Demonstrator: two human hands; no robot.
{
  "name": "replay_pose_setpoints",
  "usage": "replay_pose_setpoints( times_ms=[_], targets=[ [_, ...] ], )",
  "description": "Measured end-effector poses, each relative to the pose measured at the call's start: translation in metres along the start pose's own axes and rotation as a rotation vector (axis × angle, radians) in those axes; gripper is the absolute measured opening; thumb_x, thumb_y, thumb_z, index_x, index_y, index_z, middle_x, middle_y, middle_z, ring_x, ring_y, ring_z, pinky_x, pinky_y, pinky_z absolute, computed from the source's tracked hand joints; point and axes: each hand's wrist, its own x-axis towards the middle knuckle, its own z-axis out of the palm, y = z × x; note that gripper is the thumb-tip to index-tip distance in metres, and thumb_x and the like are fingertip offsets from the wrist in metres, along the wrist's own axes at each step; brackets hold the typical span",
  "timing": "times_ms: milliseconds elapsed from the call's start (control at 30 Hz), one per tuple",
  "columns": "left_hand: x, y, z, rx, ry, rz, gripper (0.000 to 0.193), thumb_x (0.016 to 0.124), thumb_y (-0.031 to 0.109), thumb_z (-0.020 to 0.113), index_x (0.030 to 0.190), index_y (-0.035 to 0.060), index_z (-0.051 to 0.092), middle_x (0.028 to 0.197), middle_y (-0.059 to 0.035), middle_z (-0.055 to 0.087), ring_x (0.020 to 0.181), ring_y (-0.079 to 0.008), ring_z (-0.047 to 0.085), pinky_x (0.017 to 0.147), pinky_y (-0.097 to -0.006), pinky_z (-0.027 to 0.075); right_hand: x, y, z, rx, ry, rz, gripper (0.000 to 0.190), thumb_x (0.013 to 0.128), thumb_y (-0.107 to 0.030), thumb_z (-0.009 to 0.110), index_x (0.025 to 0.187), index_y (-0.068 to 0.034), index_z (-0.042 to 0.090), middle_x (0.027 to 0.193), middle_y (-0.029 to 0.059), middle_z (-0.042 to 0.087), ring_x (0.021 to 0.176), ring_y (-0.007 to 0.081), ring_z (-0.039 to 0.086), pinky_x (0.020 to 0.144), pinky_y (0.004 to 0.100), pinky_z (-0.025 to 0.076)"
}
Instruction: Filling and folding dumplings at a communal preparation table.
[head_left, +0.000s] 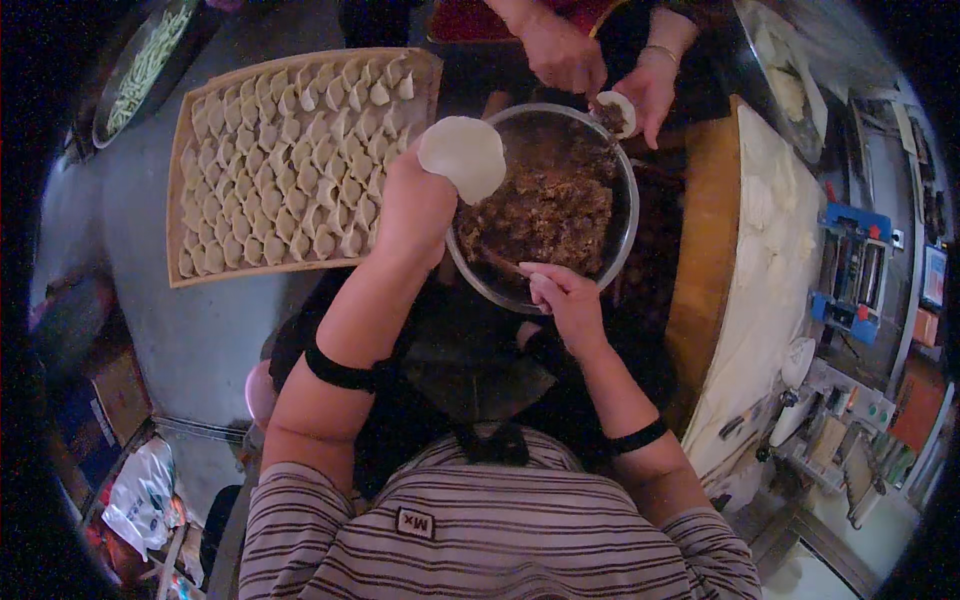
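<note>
Pinched at its lower left edge, a round dough wrapper (466, 159) is in my left hand (416, 202), over the left rim of a metal bowl (634, 196). The bowl holds dark brown minced filling (555, 214). At the bowl's near side, my right hand (566, 300) grips a thin stick-like utensil (501, 259) whose far end reaches into the filling. To the left, a wooden tray (300, 276) bears many rows of folded dumplings (262, 180). My left forearm passes near the tray's right edge and my fist hides part of it.
Across the bowl, a co-worker's hands (562, 60) hold a wrapper (619, 112) with filling on it. A pan of chopped green vegetables (146, 75) stands at upper left. On the right is a wooden-sided surface with a pale cover (765, 225). A plastic bag (142, 499) sits at lower left.
</note>
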Motion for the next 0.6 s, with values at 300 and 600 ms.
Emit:
replay_pose_setpoints(
  times_ms=[300,600],
  targets=[
    [0.004,0.001,-0.007,0.051,0.061,-0.01,0.05,0.067,-0.017,0.034,0.11,-0.0046,0.057,0.1,-0.0115,0.064,0.094,-0.0193,0.061,0.083,-0.0296,0.046,-0.013,-0.029,-0.033,0.465,0.102,0.073,0.024,0.088,-0.006,0.051,0.106,0.006,0.061,0.067,0.0029,0.052,0.057,0.0095,0.044,0.051,0.0226,0.034],
    [0.0,0.003,-0.003,0.09,0.093,0.032,0.047,0.067,-0.016,0.037,0.107,-0.0045,0.058,0.099,-0.0105,0.064,0.094,-0.0179,0.06,0.084,-0.0279,0.045,0.002,-0.014,-0.003,-0.284,0.175,-0.262,0.02,0.09,-0.012,0.054,0.105,-0.006,0.065,0.078,0.0064,0.062,0.069,0.0199,0.059,0.064,0.0289,0.047]
  ],
)
